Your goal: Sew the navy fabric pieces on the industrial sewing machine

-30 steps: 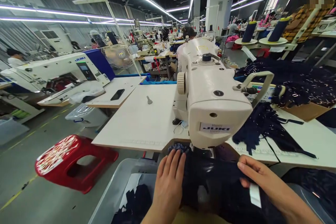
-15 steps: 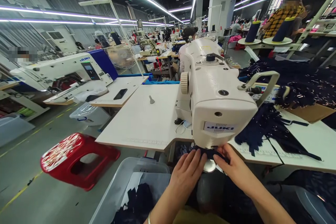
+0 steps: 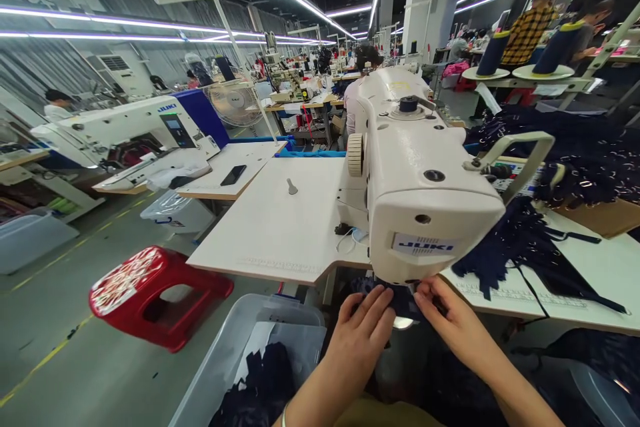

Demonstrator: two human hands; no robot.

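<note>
My left hand [image 3: 363,333] and my right hand [image 3: 453,323] meet under the head of a white JUKI sewing machine [image 3: 420,180]. Both press a small piece of dark navy fabric [image 3: 403,299] at the needle area, fingers pinched on its edges. The needle itself is hidden by the machine head. More navy fabric [image 3: 450,387] hangs down over my lap below the hands.
A white sewing table [image 3: 280,227] extends left of the machine. Navy pieces [image 3: 520,247] lie on the table to the right. A clear bin [image 3: 235,353] with dark scraps stands at lower left, a red stool [image 3: 150,293] beyond it. Other workers sit at machines further back.
Both hands moved up from the fabric on my lap to the needle area and closed on the small navy piece. The view shifted slightly right.
</note>
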